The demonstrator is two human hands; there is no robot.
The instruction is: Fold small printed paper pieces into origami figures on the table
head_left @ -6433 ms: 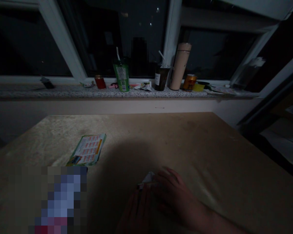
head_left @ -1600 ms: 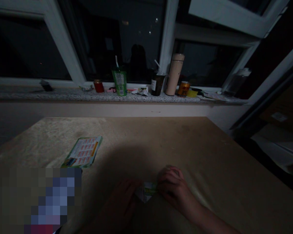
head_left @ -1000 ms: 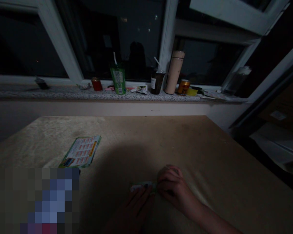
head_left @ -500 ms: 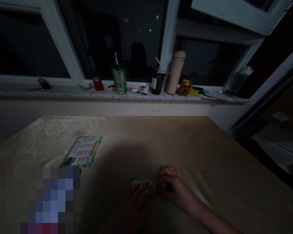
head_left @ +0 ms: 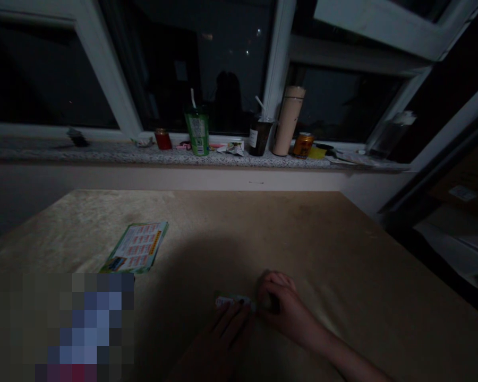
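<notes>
In dim light a small folded piece of printed paper lies on the tan table near its front edge. My left hand lies flat with its fingers stretched out, the fingertips pressing on the paper. My right hand sits just right of the paper, fingers curled and pinching its right end. Shadow covers most of the paper under the fingers.
A green printed leaflet lies on the table's left. The stone windowsill holds a green cup with a straw, a dark cup, a tall beige flask, an orange can and a red jar.
The paper, earlier lifted between both hands, now lies flattened on the table. My left fingers have stretched out over it. My right hand has stayed curled at its right end.
</notes>
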